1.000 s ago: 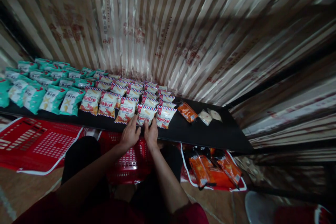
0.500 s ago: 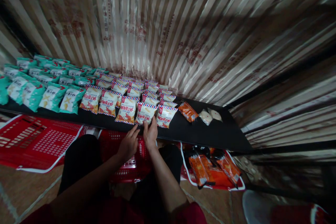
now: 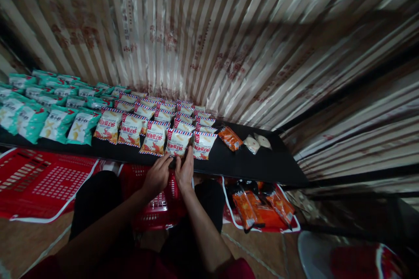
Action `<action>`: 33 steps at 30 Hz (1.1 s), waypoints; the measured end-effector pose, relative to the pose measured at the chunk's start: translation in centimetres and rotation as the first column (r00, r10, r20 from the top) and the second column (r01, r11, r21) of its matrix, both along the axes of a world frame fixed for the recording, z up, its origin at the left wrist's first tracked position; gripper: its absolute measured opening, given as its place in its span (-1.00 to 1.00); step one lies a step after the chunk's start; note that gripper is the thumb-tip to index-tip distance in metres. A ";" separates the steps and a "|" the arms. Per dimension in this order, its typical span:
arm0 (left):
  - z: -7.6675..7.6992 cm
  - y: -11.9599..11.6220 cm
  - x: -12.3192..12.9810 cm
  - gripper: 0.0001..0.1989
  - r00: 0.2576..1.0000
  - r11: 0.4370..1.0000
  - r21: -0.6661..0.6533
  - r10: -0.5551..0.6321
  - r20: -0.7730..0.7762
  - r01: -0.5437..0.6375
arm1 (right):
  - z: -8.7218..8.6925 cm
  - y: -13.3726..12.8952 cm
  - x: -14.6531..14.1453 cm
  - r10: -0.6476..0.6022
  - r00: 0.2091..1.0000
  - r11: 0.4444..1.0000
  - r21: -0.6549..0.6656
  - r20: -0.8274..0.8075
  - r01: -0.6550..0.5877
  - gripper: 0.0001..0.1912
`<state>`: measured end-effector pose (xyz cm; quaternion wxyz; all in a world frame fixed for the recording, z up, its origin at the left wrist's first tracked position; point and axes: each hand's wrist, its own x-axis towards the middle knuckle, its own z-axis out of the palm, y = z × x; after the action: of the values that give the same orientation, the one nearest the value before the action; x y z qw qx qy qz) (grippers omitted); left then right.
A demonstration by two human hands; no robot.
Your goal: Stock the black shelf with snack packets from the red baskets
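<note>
A white-and-orange snack bag (image 3: 177, 143) with a striped top edge stands at the front of the black shelf (image 3: 255, 170). My right hand (image 3: 185, 171) grips its lower right corner, thumb low in front and fingers along the side. At the bag's lower left, my left hand (image 3: 158, 174) has its fingers stretched out, the tips by the bottom edge; whether they touch it I cannot tell. Matching snack bags flank it, one on the left (image 3: 153, 138) and one on the right (image 3: 204, 144), with several more in rows behind.
Teal snack bags (image 3: 54, 124) fill the shelf's left part. Further right lie an orange packet (image 3: 230, 138) and two pale round packaged items (image 3: 257, 143). Below are red baskets (image 3: 65, 178), one holding orange packets (image 3: 245, 207). A striped curtain (image 3: 183, 30) hangs behind.
The view has shifted slightly, so the shelf's goods appear further left. My right thumb has slipped lower on the bag's front; both hands remain beside the same bag.
</note>
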<state>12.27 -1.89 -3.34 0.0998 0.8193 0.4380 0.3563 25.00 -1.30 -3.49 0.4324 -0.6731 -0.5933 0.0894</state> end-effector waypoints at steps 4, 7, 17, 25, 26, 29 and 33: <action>0.8 0.3 0.3 -0.56 1.000 0.999 0.044 -0.004 -0.021 0.005 | 1.1 -1.0 0.8 0.034 0.991 0.994 0.102 0.129 -0.047 -0.50; 1.4 0.6 0.7 -0.56 0.996 0.994 0.106 -0.032 -0.086 0.041 | 3.7 -0.8 2.4 0.040 0.978 0.973 0.213 0.206 -0.084 -0.54; 2.2 3.0 4.3 -0.52 0.987 0.975 0.215 0.091 -0.129 -0.062 | 13.2 10.2 6.9 0.308 0.840 0.944 -0.034 0.447 -0.328 -0.68; 0.2 4.1 4.7 -0.48 0.977 0.973 0.213 0.129 -0.168 -0.091 | 13.9 18.1 5.8 0.340 0.757 0.919 -0.369 0.558 -0.141 -0.77; 0.1 4.2 4.8 -0.47 0.977 0.973 0.211 0.126 -0.171 -0.089 | 13.7 18.5 5.6 0.349 0.749 0.911 -0.392 0.564 -0.129 -0.77; 0.0 4.5 4.9 -0.47 0.978 0.971 0.222 0.125 -0.169 -0.086 | 13.1 19.4 5.5 0.391 0.733 0.895 -0.414 0.556 -0.163 -0.85; 0.1 4.8 5.2 -0.49 0.976 0.960 0.258 0.149 -0.160 -0.105 | 12.7 20.3 5.9 0.426 0.739 0.885 -0.408 0.522 -0.223 -0.88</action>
<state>17.45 2.92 -3.25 -0.0660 0.8239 0.4490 0.3395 30.90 18.96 9.20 0.0854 -0.6114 -0.7855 0.0423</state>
